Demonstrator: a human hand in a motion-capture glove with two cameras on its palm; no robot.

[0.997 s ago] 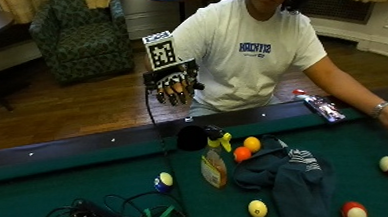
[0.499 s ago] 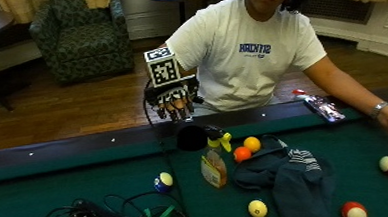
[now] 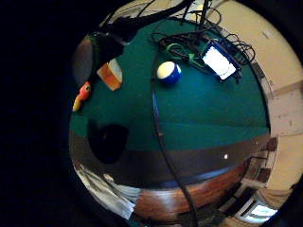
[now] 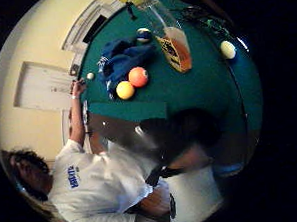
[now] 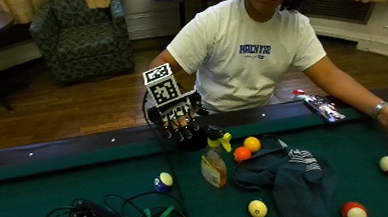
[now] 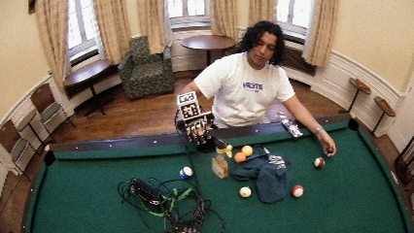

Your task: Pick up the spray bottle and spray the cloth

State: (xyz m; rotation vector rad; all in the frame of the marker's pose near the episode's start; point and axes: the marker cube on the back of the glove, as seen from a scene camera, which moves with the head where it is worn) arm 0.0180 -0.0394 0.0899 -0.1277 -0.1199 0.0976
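1. Change, right hand (image 5: pixel 180 120): against the picture from 1 second ago, we record the gloved hand lower and nearer the table edge, now just above the black trigger head of the spray bottle (image 5: pixel 214 160). Fingers hang down, relaxed and a little apart, curled round nothing.
2. Meaning for the task: we judge this the reach. The bottle stands upright on the green felt, not yet gripped, so neither pickup nor spraying has begun.
3. Cloth (image 5: pixel 287 172): dark blue, heaped on the pool table (image 5: pixel 52 196) just beside the bottle, on the side away from the gloved hand. An orange ball (image 5: pixel 242 154) and a yellow ball (image 5: pixel 252 144) lie between bottle and cloth, close to both.
4. Other hand (image 6: pixel 328 147): bare, resting on the felt well apart from the bottle, near a red-and-white ball (image 6: pixel 319 162).
5. Outside views only: the gloved hand itself, its height over the bottle, the whole layout.
6. Thumb-side palm view only: the bottle's amber liquid and printed label (image 4: pixel 171 52), seen from above, with the cloth (image 4: pixel 123 57) beyond.
7. Little-finger-side palm view only: a blue-and-white ball (image 3: pixel 168 73), a tangle of cables (image 3: pixel 189 42) and a lit screen (image 3: pixel 218 61), on the side of the bottle away from the cloth.
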